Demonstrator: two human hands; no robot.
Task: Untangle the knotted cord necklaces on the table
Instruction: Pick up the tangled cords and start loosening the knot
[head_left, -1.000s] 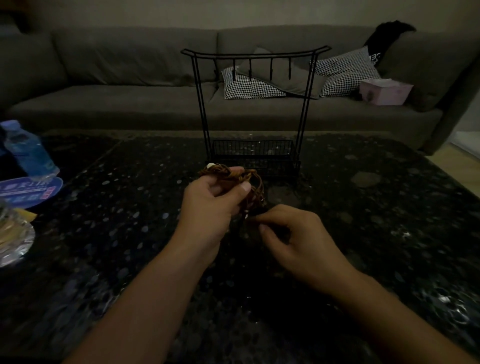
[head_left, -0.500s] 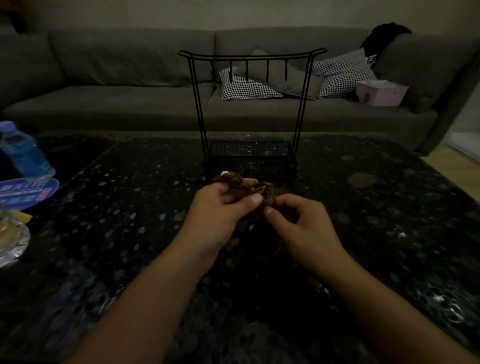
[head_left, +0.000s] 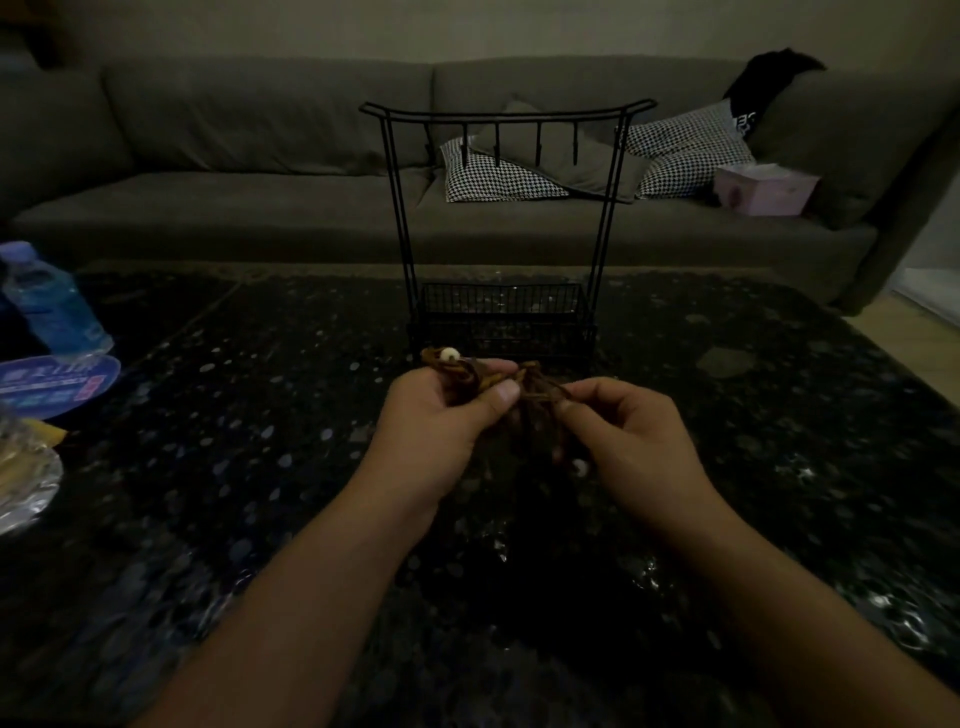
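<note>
While both forearms reach in over the dark speckled table (head_left: 260, 415), the hands meet just above its middle. Left hand (head_left: 436, 415): fingers curled round the brown cord bundle (head_left: 478, 379), thumb pressed across the front of it. A pale bead (head_left: 449, 355) sticks out at the top of that grip. Right hand (head_left: 623, 436): thumb and fingers pinching a few strands pulled out to the right of the bundle. More cord hangs in loops between the two hands, dark and hard to trace. A second pale bead (head_left: 580, 466) shows low by the right palm; can't tell if it touches the table. Bundle is held off the surface, still tangled.

Just behind the hands, a black wire stand (head_left: 506, 117) sits on the table: mesh basket (head_left: 501, 312) at the base, two uprights, top bar with short hooks.

Left edge of table: blue fan-shaped card (head_left: 57, 384), blue water bottle (head_left: 52, 306) behind it, something shiny and foil-like (head_left: 26, 488) nearer, partly cut off.

Past the table, a grey sofa (head_left: 260, 156) runs the width of the room. On it: two checked cushions (head_left: 493, 171), a grey one laid across them, a pink tissue box (head_left: 763, 189) to the right, a black garment (head_left: 769, 73) over the backrest.
</note>
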